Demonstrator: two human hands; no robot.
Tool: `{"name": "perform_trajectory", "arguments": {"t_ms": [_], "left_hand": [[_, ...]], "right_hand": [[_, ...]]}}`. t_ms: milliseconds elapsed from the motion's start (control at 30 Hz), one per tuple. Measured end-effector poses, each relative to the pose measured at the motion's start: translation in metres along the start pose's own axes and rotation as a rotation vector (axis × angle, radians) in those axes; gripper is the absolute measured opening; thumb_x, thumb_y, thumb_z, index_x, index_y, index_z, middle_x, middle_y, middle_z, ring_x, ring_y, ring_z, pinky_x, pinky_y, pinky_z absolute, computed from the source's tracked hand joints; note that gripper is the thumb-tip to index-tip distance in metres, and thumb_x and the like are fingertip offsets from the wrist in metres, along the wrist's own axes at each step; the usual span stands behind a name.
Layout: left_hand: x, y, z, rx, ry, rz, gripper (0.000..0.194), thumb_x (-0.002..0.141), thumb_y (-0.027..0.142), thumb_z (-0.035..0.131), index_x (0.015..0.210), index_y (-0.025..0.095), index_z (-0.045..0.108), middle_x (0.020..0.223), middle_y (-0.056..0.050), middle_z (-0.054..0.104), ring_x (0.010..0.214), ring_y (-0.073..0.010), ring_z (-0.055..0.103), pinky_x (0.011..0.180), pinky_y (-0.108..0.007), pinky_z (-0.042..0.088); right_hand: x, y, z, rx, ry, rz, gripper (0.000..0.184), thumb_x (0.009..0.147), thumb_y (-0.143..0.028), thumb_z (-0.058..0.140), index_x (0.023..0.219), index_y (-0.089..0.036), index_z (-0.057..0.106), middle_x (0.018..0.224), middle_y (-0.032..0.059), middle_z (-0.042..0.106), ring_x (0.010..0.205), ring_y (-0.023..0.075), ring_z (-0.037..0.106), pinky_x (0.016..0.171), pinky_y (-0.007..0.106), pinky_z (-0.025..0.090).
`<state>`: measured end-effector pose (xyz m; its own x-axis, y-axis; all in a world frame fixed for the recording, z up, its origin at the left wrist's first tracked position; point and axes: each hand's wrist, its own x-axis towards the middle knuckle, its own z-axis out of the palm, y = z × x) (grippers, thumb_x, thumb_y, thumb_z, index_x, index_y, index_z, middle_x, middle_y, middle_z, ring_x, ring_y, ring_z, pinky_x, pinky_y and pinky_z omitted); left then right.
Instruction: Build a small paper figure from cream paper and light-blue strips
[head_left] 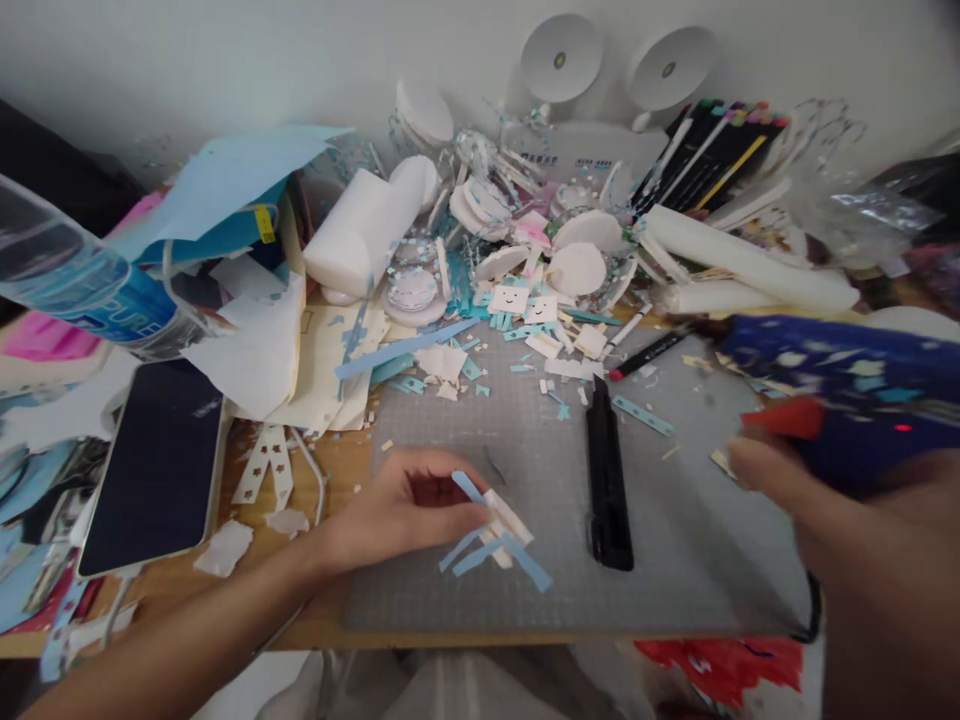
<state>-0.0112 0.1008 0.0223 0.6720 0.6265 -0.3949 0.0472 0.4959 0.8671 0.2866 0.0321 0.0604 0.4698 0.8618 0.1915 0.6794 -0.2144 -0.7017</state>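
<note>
Over the grey cutting mat (540, 605), my left hand (416, 505) pinches a small paper piece (499, 530) made of white parts with light blue strips sticking out. My right hand (862, 540), smeared by motion, grips a dark blue glue gun (832, 370) at the right edge. Its thumb lies close to the orange trigger (784, 418), and the nozzle points left. Between my hands a black utility knife (609, 480) lies on the mat. A punched blue strip (643, 415) rests to the right of the knife.
Paper scraps (442, 362), small smiling cards (510, 298) and white foam discs (577, 268) crowd the back. A red-tipped black pen (649, 355) lies near the glue gun. At left stand a water bottle (112, 290) and a phone (154, 465). Several markers (712, 150) lean at back right.
</note>
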Motion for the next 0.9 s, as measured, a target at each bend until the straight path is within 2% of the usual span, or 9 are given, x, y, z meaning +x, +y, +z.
{"name": "perform_trajectory", "arguments": {"t_ms": [67,100,167,267,333,500,700,900], "left_hand": [[0.001,-0.002,-0.001,-0.005,-0.014,-0.005,0.021,0.072,0.03,0.08,0.077,0.013,0.068,0.068,-0.002,0.069,0.06,-0.0117,0.062,0.058,-0.021,0.047],[0.002,-0.003,-0.001,-0.018,-0.024,-0.005,0.022,0.072,0.031,0.079,0.077,0.013,0.068,0.067,-0.002,0.069,0.059,-0.0113,0.061,0.057,-0.021,0.047],[0.002,-0.003,-0.002,-0.056,-0.033,0.001,0.02,0.072,0.029,0.08,0.076,0.013,0.068,0.067,-0.001,0.068,0.057,-0.0096,0.059,0.054,-0.019,0.046],[0.003,0.0,-0.002,-0.102,-0.042,0.0,0.014,0.071,0.023,0.079,0.074,0.014,0.069,0.067,0.001,0.066,0.054,-0.0068,0.056,0.053,-0.016,0.045],[0.003,0.002,-0.002,-0.114,-0.045,-0.02,0.011,0.07,0.019,0.079,0.074,0.014,0.07,0.066,0.002,0.065,0.054,-0.0063,0.055,0.053,-0.016,0.045],[0.004,0.002,-0.001,-0.155,-0.046,-0.031,0.007,0.072,0.016,0.077,0.075,0.014,0.071,0.068,0.001,0.065,0.056,-0.0062,0.056,0.054,-0.015,0.046],[0.004,0.003,0.0,-0.178,-0.037,-0.037,0.007,0.071,0.015,0.078,0.075,0.014,0.072,0.069,0.0,0.067,0.057,-0.0069,0.058,0.054,-0.015,0.049],[0.004,0.004,-0.002,-0.143,-0.044,-0.041,0.004,0.072,0.012,0.075,0.075,0.011,0.072,0.07,-0.002,0.067,0.058,-0.0074,0.059,0.054,-0.016,0.049]], "right_hand": [[0.007,-0.013,0.018,0.059,0.044,-0.044,0.025,0.065,-0.033,0.078,0.072,-0.026,0.055,0.061,0.0013,0.06,0.055,0.0192,0.058,0.051,0.031,0.047],[0.008,-0.016,0.027,0.081,0.013,-0.097,0.025,0.064,-0.029,0.077,0.074,-0.026,0.055,0.063,0.0003,0.06,0.056,0.0187,0.058,0.053,0.031,0.047],[0.007,-0.016,0.04,0.139,-0.116,-0.188,0.02,0.067,-0.022,0.069,0.078,-0.026,0.053,0.065,-0.0025,0.058,0.055,0.0165,0.055,0.051,0.028,0.045],[0.002,-0.007,0.048,0.23,-0.406,-0.255,0.019,0.07,-0.017,0.063,0.081,-0.028,0.051,0.06,-0.0058,0.053,0.047,0.0138,0.048,0.043,0.025,0.038],[-0.001,-0.002,0.048,0.267,-0.472,-0.272,0.016,0.07,-0.021,0.064,0.077,-0.027,0.05,0.059,-0.0053,0.051,0.046,0.0134,0.045,0.042,0.025,0.034],[-0.005,-0.005,0.046,0.202,-0.449,-0.232,0.011,0.068,-0.025,0.061,0.071,-0.026,0.05,0.057,-0.004,0.049,0.047,0.0132,0.043,0.045,0.027,0.032],[-0.006,-0.008,0.046,0.138,-0.452,-0.269,0.008,0.068,-0.025,0.059,0.07,-0.025,0.05,0.055,-0.0037,0.052,0.046,0.0129,0.045,0.045,0.026,0.033],[-0.001,-0.003,0.046,0.094,-0.434,-0.434,0.009,0.069,-0.026,0.058,0.071,-0.025,0.05,0.052,-0.0072,0.052,0.042,0.0112,0.047,0.04,0.022,0.036]]}}
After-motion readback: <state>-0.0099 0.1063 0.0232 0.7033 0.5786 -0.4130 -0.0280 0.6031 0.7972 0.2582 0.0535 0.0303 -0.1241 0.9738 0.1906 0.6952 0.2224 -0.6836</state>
